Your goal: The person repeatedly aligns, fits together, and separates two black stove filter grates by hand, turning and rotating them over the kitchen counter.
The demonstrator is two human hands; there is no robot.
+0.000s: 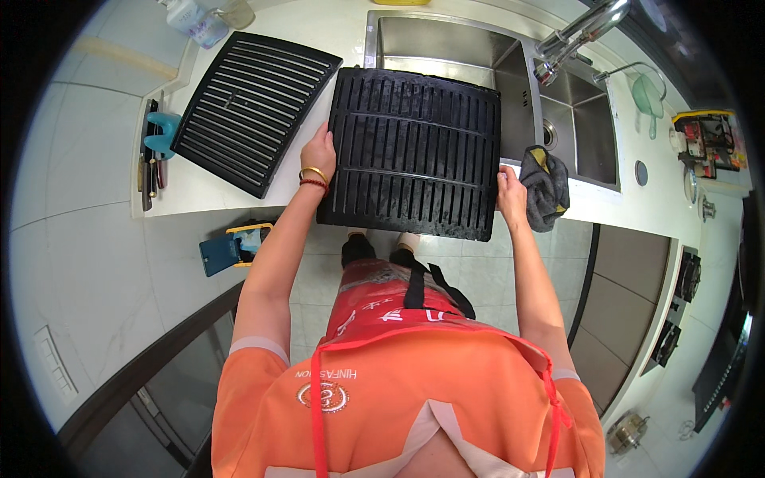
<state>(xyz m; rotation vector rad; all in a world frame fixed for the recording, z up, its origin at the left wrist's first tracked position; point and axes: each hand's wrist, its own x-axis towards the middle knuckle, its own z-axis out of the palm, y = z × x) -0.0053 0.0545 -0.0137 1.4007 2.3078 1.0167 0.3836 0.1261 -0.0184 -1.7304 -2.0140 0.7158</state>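
Between my hands is a black slotted panel [413, 155], wet-looking and blotchy, held over the front edge of the sink. My left hand [320, 154] grips its left edge, with a gold bangle and a red bead bracelet on the wrist. On the opposite edge, my right hand [512, 194] has hold of the panel near its lower corner. A second black slotted panel [257, 113] lies on the white counter to the left. A dark grey cloth [545, 188] with yellow parts hangs over the counter edge, close beside my right hand.
The steel sink [445, 42] has a second, smaller basin [588, 137] and a chrome faucet [583, 39]. Knives stand in a wall rack [150, 161] at left, near a teal holder [162, 134]. Below the counter sits an open bin [230, 251]. A gas stove [675, 305] is at right.
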